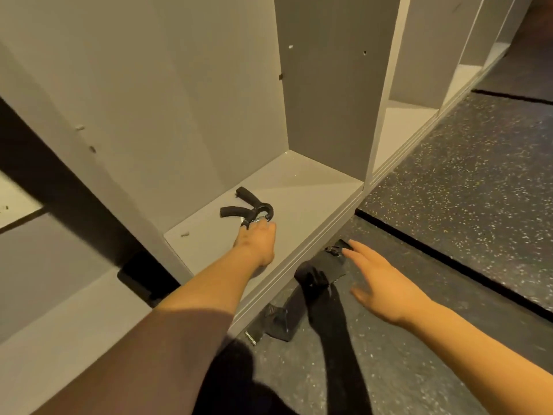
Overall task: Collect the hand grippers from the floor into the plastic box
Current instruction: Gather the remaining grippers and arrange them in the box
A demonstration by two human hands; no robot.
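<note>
My left hand (256, 242) reaches onto the bottom board of the white shelf unit (299, 187), touching the coil end of the hand gripper (238, 210) at its 12 o'clock. Whether my fingers pinch it, I cannot tell. Its handles point to 10 o'clock. My right hand (380, 283) hovers open over the speckled floor (449, 205) — black straps (314, 283) at its 9 o'clock.

grey shelf (314, 187) bottom board: black hand gripper (248, 209) lying far left, small white bit (185, 234) near left edge. speckled floor (449, 190): black straps (314, 283) against shelf base.
</note>
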